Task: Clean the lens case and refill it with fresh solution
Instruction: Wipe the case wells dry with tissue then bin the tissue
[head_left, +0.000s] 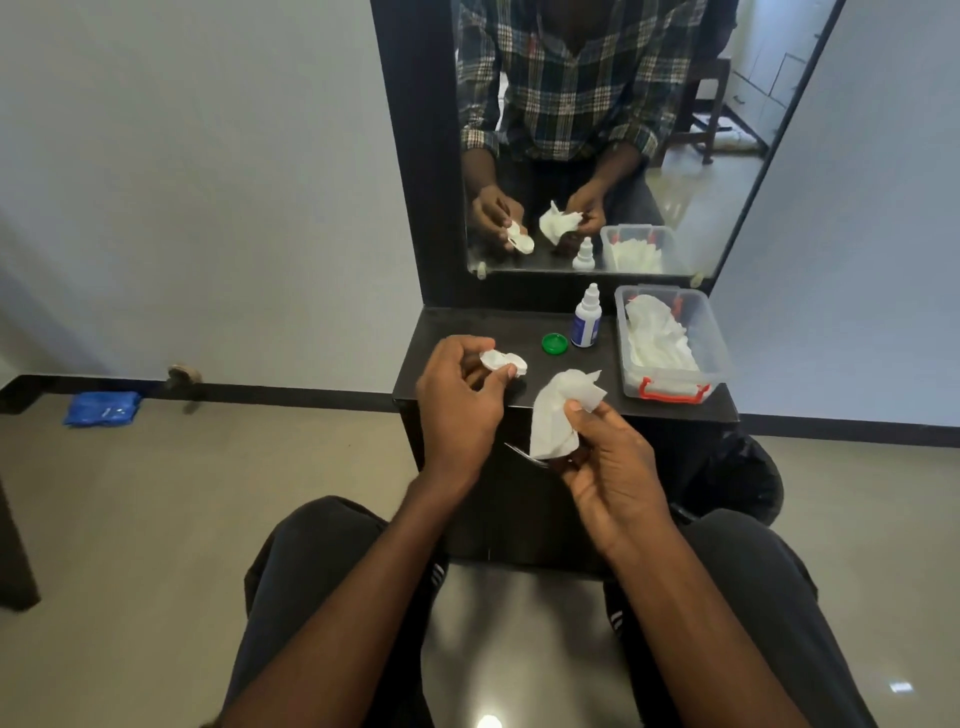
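My left hand (457, 400) grips a white lens case (501, 361) by its near side, just above the left part of the dark dresser top (571, 384). A crumpled white tissue (558, 413) is pinched in my right hand (608, 457) in front of the dresser's edge, apart from the case. A green cap (555, 343) lies on the dresser top. Beside the cap stands a small white solution bottle (587, 325) with a blue label, its cap on.
A clear plastic box (675, 353) with red latches holds white tissues at the right of the dresser top. The mirror (597, 130) behind reflects a person's hands and plaid shirt. A blue packet (102, 409) lies on the floor by the left wall.
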